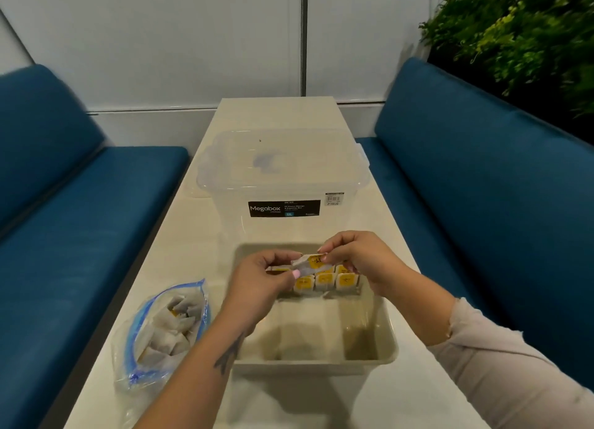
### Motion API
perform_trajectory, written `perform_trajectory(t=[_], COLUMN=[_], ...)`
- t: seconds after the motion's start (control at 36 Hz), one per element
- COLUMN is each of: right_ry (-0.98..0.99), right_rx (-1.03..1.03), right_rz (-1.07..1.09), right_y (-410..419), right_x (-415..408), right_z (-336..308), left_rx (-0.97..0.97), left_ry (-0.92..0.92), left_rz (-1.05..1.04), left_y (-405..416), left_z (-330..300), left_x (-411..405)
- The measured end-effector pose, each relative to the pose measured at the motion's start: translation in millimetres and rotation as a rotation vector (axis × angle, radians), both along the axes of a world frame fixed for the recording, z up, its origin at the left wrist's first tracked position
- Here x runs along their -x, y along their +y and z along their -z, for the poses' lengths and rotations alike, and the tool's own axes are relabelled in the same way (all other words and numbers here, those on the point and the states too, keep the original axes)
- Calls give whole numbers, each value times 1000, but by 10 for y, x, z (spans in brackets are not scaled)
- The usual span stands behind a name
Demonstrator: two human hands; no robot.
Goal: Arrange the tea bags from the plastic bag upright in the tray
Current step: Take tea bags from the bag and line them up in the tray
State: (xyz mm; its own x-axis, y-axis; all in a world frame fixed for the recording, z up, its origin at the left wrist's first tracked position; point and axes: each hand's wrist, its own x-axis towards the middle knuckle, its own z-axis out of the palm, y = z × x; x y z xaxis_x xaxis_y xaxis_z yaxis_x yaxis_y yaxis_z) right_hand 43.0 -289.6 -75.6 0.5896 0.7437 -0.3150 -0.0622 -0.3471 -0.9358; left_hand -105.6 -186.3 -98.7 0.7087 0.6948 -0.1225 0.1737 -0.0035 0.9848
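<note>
Over the far half of one beige tray, two hands are holding a single tea bag between them. The left hand is pinching the bag's left end between thumb and fingers, while the right hand is pinching its upper right corner with curled fingertips. Below that bag, tea bags with yellow labels are standing upright against the tray's far wall: three are showing clearly in the front row, with at least three more partly hidden behind, so the exact count is unclear. Near the table's left edge, one clear plastic bag with a blue zip seal is lying open, holding a loose heap of tea bags too jumbled to count. Beyond the tray, toward the table's far end, one clear lidded storage box is standing, bearing a black label. Two blue benches are flanking the table, one on the left, one on the right.
</note>
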Motion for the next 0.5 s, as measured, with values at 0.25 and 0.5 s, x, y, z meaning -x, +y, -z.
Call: perform_trajectory(t=[0.25, 0.5], right_ry=[-736, -1252], right_rx=[408, 546], right_rz=[-211, -436], right_y=[40, 86], right_x=[-133, -87], right_z=[212, 446], left_rx=[-587, -749], left_ry=[231, 280], left_rz=[-114, -149], left_y=[-12, -42], left_z=[249, 402], left_x=[232, 360])
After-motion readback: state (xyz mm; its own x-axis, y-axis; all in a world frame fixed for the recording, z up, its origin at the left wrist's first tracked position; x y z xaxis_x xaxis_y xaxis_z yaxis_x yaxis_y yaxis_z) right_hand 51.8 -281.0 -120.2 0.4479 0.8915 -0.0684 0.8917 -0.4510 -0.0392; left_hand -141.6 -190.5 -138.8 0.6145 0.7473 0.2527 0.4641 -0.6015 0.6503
